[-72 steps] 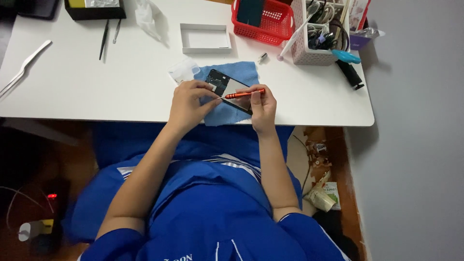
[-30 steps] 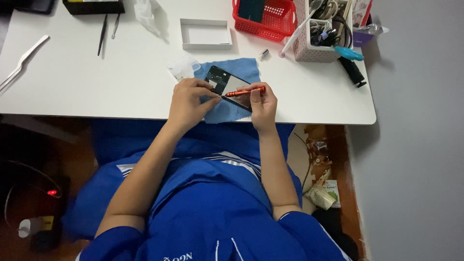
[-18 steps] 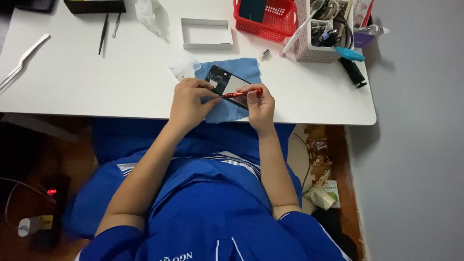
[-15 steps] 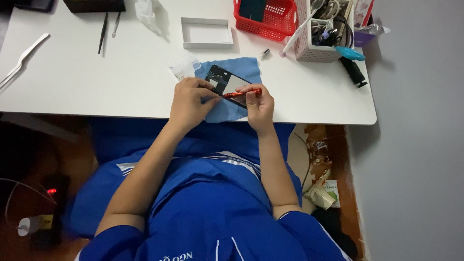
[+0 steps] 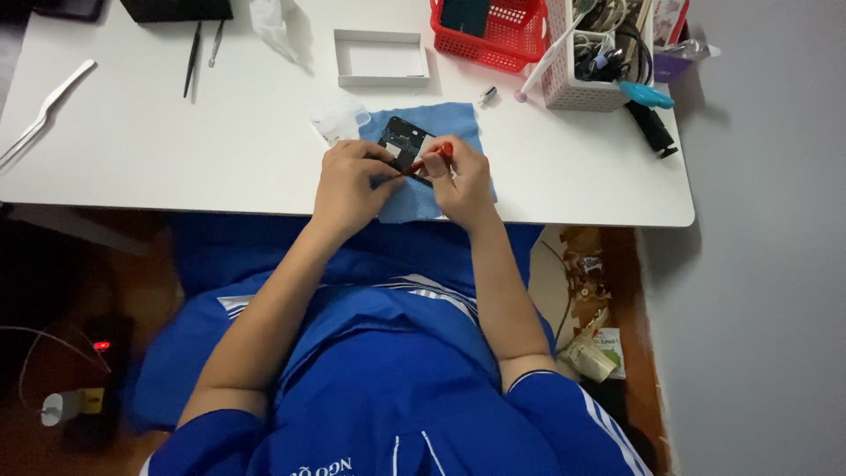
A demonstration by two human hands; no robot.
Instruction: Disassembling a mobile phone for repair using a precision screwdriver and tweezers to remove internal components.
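Head view, dark opened phone (image 5: 404, 141) on blue cloth (image 5: 458, 119), right hand (image 5: 463, 181) fingers clamped on red screwdriver (image 5: 430, 157), left hand (image 5: 348, 181) fingers pinching phone

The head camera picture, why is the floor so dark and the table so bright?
In the head view, light falls on the white table, so it shows evenly bright, with small soft shadows beside the white box and red basket. The table blocks that light, leaving the floor beneath in deep shadow. The hands look slightly soft, and the table edges bow a little.
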